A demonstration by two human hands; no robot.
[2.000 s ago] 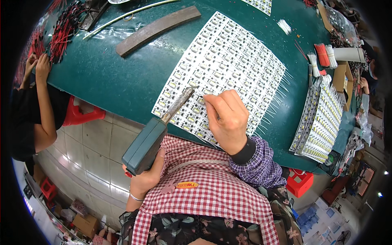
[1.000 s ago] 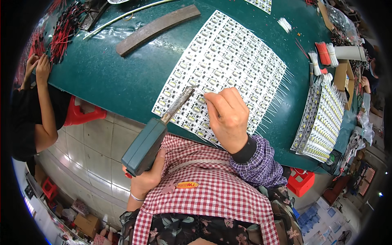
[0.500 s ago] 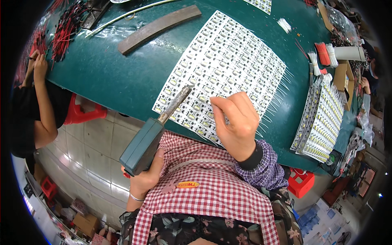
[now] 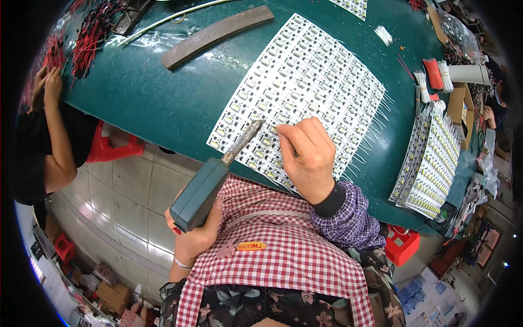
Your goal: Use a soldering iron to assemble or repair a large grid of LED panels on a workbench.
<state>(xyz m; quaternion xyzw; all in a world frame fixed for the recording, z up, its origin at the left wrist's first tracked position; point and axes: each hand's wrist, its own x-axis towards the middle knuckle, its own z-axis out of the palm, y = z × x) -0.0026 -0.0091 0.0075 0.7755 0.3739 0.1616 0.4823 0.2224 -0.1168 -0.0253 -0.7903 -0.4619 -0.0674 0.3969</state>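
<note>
My left hand (image 4: 197, 235) is wrapped round the grip of a green soldering gun (image 4: 200, 191). Its dark metal tip reaches up and right over a white sheet of LED circuit boards (image 4: 305, 71), near the fingers of my right hand. My right hand (image 4: 309, 158) is over the lower part of the sheet, thumb and forefinger pinched together. Whatever it may hold is too small to make out. Thin white wires (image 4: 376, 131) stick out along the sheet's right edge. Whether the tip touches the boards I cannot tell.
A curved grey bar (image 4: 218, 37) lies behind the sheet on the green table (image 4: 131, 103). At right stand stacked finished-looking boards (image 4: 433, 163), wire bundles (image 4: 433, 73) and a cardboard box (image 4: 460, 111). Another person's hands (image 4: 50, 84) handle red and black wires at far left.
The soldering gun has moved slightly right and its tip is closer to my right fingers. My right hand has shifted a little left. The view has drifted slightly.
</note>
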